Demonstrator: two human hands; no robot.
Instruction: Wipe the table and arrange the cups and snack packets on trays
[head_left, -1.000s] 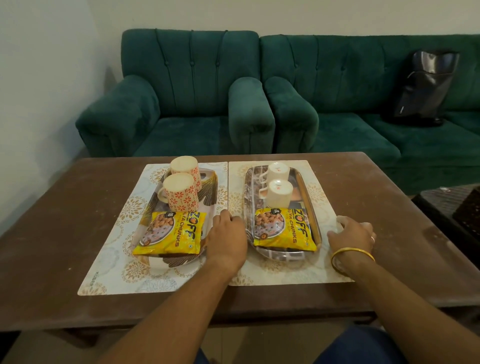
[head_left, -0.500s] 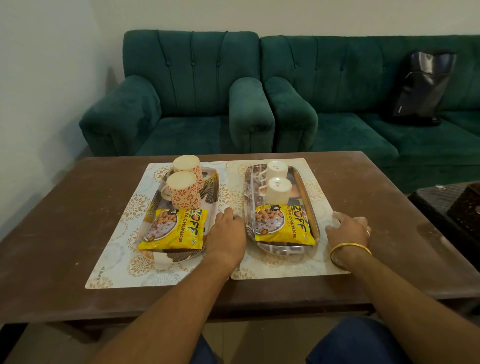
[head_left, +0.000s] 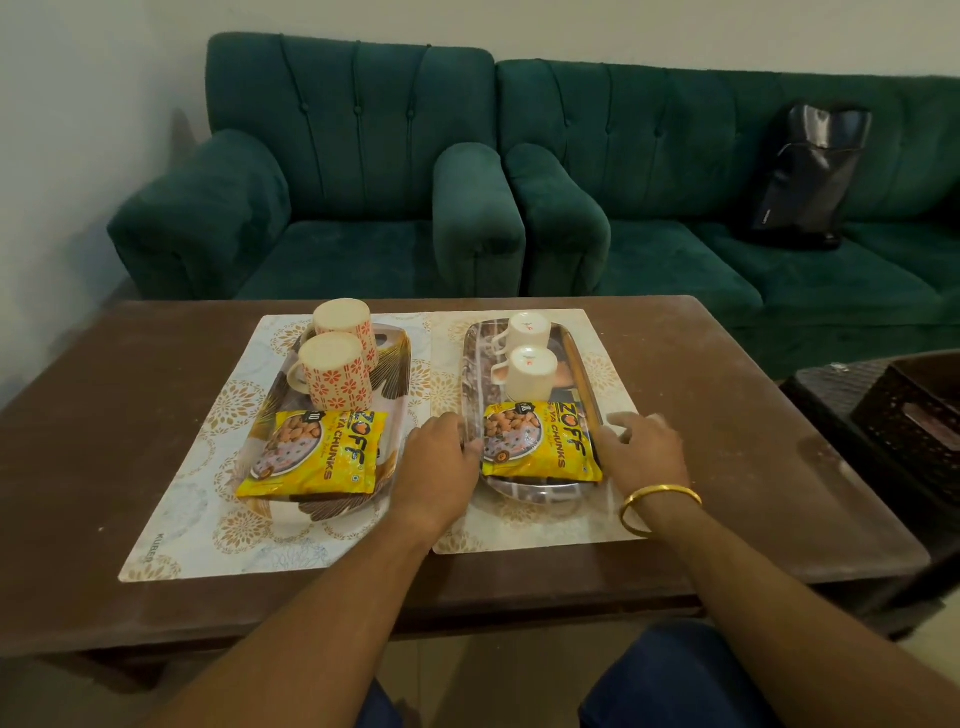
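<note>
Two trays stand side by side on placemats on the brown table (head_left: 130, 395). The left tray (head_left: 332, 512), leaf-patterned, carries two upturned orange-flowered cups (head_left: 337, 379) and a yellow snack packet (head_left: 311, 454). The right tray (head_left: 535, 492), dark and marbled, carries two upturned white cups (head_left: 530, 371) and another yellow packet (head_left: 540, 441). My left hand (head_left: 441, 467) lies between the trays with its fingers curled on the right tray's left rim. My right hand (head_left: 644, 452), with a gold bangle at the wrist, has its fingers spread at that tray's right rim.
A green armchair (head_left: 337, 208) and a green sofa (head_left: 727, 218) stand beyond the table's far edge; a black bag (head_left: 810, 176) leans on the sofa. A dark woven basket (head_left: 914, 410) sits on a low stand to the right. My knees are under the near edge.
My right hand has moved left from the placemat's edge to the right tray's right rim. My left hand stays at the tray's left rim. The trays and their contents have not moved.
</note>
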